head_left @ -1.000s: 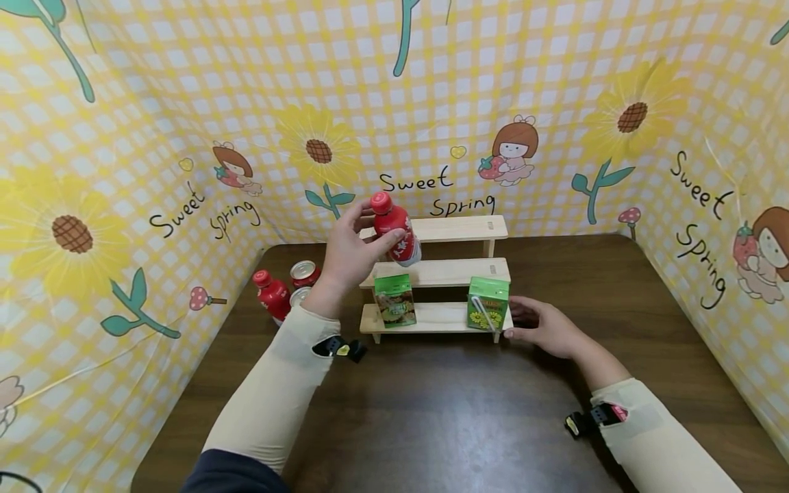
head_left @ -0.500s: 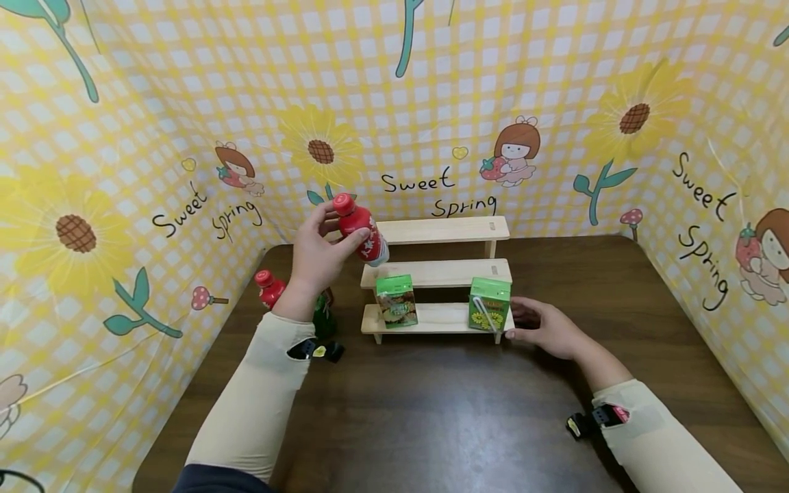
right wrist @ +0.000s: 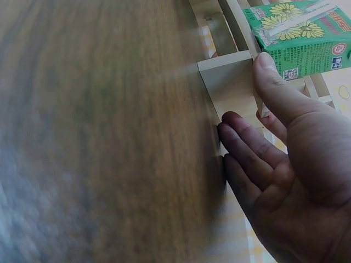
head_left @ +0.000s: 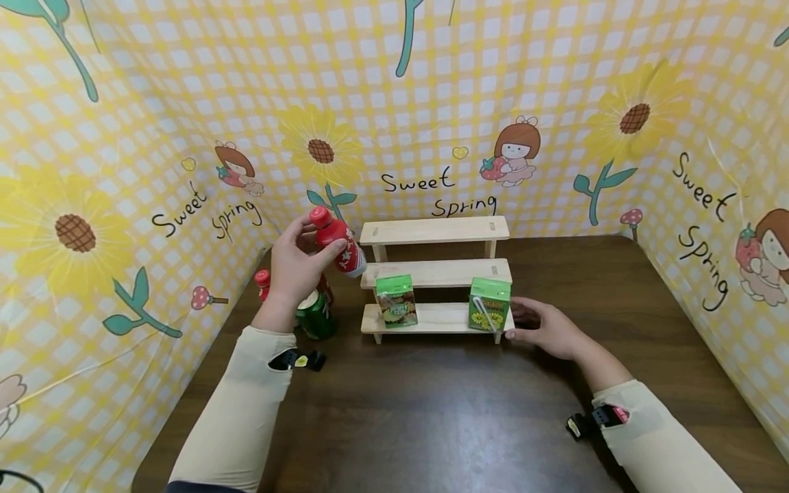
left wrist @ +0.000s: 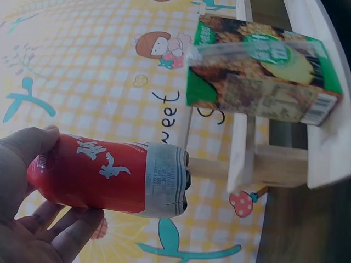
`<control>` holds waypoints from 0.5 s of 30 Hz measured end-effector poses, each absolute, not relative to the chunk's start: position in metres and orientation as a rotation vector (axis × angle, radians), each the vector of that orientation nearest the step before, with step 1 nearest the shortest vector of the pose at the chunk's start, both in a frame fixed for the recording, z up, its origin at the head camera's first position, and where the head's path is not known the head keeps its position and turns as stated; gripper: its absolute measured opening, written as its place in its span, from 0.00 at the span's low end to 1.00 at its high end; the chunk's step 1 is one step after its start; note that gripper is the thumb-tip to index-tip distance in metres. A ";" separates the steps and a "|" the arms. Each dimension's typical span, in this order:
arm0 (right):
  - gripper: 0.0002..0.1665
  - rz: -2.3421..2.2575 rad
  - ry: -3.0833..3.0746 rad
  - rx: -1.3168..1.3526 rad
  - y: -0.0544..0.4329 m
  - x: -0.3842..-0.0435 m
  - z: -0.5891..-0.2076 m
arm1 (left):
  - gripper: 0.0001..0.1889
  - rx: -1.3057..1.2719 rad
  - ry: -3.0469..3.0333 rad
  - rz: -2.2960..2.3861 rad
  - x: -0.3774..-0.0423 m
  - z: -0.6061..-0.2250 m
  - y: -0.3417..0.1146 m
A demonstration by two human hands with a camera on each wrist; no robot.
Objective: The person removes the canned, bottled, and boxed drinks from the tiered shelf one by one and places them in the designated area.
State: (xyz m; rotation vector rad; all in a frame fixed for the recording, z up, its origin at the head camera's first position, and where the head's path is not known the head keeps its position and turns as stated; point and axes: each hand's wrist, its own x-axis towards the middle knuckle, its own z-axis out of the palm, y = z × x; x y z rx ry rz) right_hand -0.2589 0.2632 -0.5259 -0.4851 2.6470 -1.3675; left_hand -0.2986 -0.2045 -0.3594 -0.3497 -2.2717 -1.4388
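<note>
My left hand [head_left: 297,263] grips a red drink bottle [head_left: 340,246] with a red cap and a pale lower end. The bottle is tilted and held in the air, left of the three-step wooden shelf [head_left: 434,274]. In the left wrist view the bottle [left wrist: 104,174] lies sideways between thumb and fingers, base pointing toward the shelf. My right hand [head_left: 545,327] is at the right end of the lowest step, thumb at the front edge and fingers behind. The right wrist view shows its thumb [right wrist: 269,68] against the wood, beside a green drink carton [right wrist: 307,41].
On the lowest step stand a green-and-brown carton [head_left: 396,301] at the left and the green carton with a straw [head_left: 490,305] at the right. Left of the shelf, partly behind my left arm, are a green can [head_left: 317,316] and another red-capped bottle [head_left: 263,281]. Patterned cloth surrounds the table [head_left: 431,411].
My left hand has moved left and slightly down with the red bottle, away from in front of the upper steps. The green can has come into view. My right hand has stayed in place.
</note>
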 end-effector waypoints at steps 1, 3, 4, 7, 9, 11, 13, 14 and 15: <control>0.46 -1.365 2.650 -0.491 0.264 -0.259 -0.526 | 0.32 -0.338 -2.279 -1.428 -0.298 -0.361 -0.207; 0.46 -1.364 2.652 -0.499 0.264 -0.259 -0.525 | 0.31 -0.310 -2.294 -1.414 -0.295 -0.363 -0.211; 0.46 -1.365 2.652 -0.501 0.264 -0.259 -0.525 | 0.31 -0.296 -2.299 -1.411 -0.294 -0.365 -0.213; 0.46 -1.362 2.653 -0.503 0.264 -0.260 -0.524 | 0.31 -0.262 -2.315 -1.405 -0.292 -0.370 -0.218; 0.46 -1.361 2.652 -0.500 0.264 -0.259 -0.524 | 0.30 -0.249 -2.319 -1.408 -0.290 -0.373 -0.221; 0.46 -1.359 2.652 -0.494 0.264 -0.259 -0.524 | 0.29 -0.239 -2.329 -1.405 -0.283 -0.370 -0.219; 0.46 -1.361 2.650 -0.494 0.263 -0.259 -0.524 | 0.28 -0.244 -2.333 -1.413 -0.273 -0.365 -0.218; 0.46 -1.364 2.650 -0.494 0.263 -0.259 -0.525 | 0.28 -0.243 -2.334 -1.418 -0.272 -0.367 -0.219; 0.46 -1.367 2.647 -0.495 0.263 -0.259 -0.525 | 0.28 -0.245 -2.334 -1.421 -0.271 -0.368 -0.220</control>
